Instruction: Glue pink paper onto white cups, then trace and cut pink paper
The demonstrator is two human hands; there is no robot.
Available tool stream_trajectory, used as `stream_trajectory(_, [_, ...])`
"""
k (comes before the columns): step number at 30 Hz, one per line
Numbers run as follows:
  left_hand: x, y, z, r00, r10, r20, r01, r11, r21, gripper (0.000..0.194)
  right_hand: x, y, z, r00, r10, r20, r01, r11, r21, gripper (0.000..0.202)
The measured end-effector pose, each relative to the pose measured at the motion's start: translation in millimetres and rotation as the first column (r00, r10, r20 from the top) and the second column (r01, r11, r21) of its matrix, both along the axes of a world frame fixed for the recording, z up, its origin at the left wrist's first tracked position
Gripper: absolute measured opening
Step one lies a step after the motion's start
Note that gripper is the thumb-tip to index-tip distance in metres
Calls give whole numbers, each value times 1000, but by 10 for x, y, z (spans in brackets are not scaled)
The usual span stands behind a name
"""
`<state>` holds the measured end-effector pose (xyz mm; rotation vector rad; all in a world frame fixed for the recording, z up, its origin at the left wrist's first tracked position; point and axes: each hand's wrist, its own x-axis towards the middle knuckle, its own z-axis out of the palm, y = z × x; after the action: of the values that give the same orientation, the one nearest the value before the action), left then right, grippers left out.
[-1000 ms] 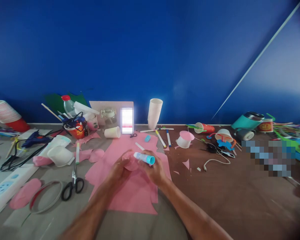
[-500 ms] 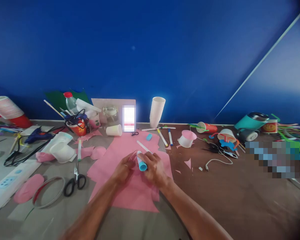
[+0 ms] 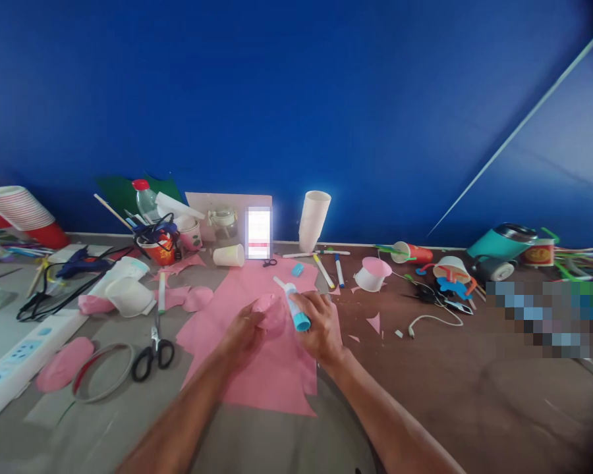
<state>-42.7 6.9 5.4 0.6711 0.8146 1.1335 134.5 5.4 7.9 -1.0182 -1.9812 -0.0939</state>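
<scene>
Two bare hands above pink paper point(image 3: 257, 388), left hand point(image 3: 246, 327) gripping a pink piece point(image 3: 271, 312), right hand point(image 3: 321, 327) clasping a glue stick point(image 3: 296, 308)

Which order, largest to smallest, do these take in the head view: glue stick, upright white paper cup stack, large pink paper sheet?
1. Large pink paper sheet
2. Upright white paper cup stack
3. Glue stick, in the right hand

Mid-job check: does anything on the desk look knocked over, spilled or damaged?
A pale paper cup by the glass jar, a red cup and a teal bottle lie on their sides, perhaps knocked over. The pink sheet has uneven edges, with loose scraps to its right. I see no spill.
</scene>
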Motion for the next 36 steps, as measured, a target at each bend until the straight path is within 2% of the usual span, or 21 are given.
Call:
stream_trajectory(3, [-22, 15, -34, 999, -21, -25, 21, 1000, 5, 17, -76, -51, -6, 987, 159, 28, -158, 987, -23, 38])
stream_trajectory(5, [-10, 2, -17, 999, -42, -4, 42, 999, 31, 21, -134, -56, -34, 975, 217, 51, -215, 976, -34, 40])
stream_trajectory(8, [37, -43, 50, 996, -80, 23, 79, 995, 59, 27, -175, -30, -81, 970, 233, 72, -231, 972, -31, 43])
stream_trajectory(12, [74, -90, 93, 993, -119, -13, 119, 991, 63, 20, -159, -8, -100, 953, 261, 151, -251, 964, -82, 48])
stream_trajectory(17, [74, -103, 80, 989, -135, -64, 137, 990, 30, 18, -137, 7, -84, 959, 174, 225, -156, 983, -93, 47])
stream_trajectory(20, [94, -113, 120, 988, -155, -23, 156, 987, 46, 26, -90, 46, -68, 982, 89, 169, -81, 995, -56, 48])
stream_trajectory(24, [92, -99, 157, 994, -105, 10, 105, 994, -13, 43, -8, 62, -25, 1000, 6, 2, -6, 1000, 18, 45])
stream_trajectory(26, [72, -83, 149, 996, -81, 28, 81, 997, -19, 42, -10, 40, -11, 998, 53, -24, -53, 998, 27, 43])
stream_trajectory(31, [33, -54, 119, 995, -61, 80, 59, 998, 25, 33, -133, -17, -45, 960, 277, 40, -277, 961, -4, 36])
stream_trajectory(33, [25, -42, 112, 994, -62, 89, 59, 998, 35, 31, -165, -21, -68, 960, 279, 3, -279, 960, -24, 33])
stream_trajectory(36, [17, -19, 88, 994, -46, 103, 44, 999, 27, 34, -158, -8, -90, 975, 196, -104, -204, 976, -73, 30])
